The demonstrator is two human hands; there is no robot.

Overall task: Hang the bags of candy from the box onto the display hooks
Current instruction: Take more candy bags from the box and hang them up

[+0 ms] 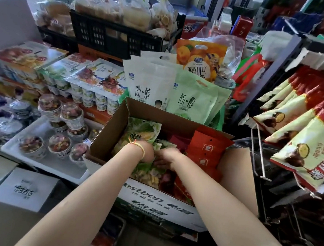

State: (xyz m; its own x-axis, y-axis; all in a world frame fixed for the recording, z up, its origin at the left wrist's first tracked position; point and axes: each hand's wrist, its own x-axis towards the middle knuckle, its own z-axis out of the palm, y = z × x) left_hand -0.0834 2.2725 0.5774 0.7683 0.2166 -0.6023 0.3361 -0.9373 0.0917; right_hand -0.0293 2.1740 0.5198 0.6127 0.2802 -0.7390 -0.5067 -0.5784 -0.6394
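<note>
An open cardboard box (pixel 151 201) stands in front of me, filled with candy bags. Green durian-print bags (pixel 143 130) lie on its left side and red bags (pixel 205 147) stand on its right. My left hand (pixel 147 153), with a yellow string on the wrist, reaches down into the green bags. My right hand (pixel 166 159) is right beside it, fingers closed on the same green bags. Both hands' fingers are partly buried among the packets. An empty wire display hook (pixel 259 155) sticks out at the right, beside hanging cream-and-red bags (pixel 305 159).
Tall white and green pouches (pixel 171 92) stand behind the box. Yogurt cups (pixel 63 134) and multipacks fill a chiller at the left. A black crate of bread (pixel 115 35) sits at the back. White cartons (pixel 24 187) lie at the lower left.
</note>
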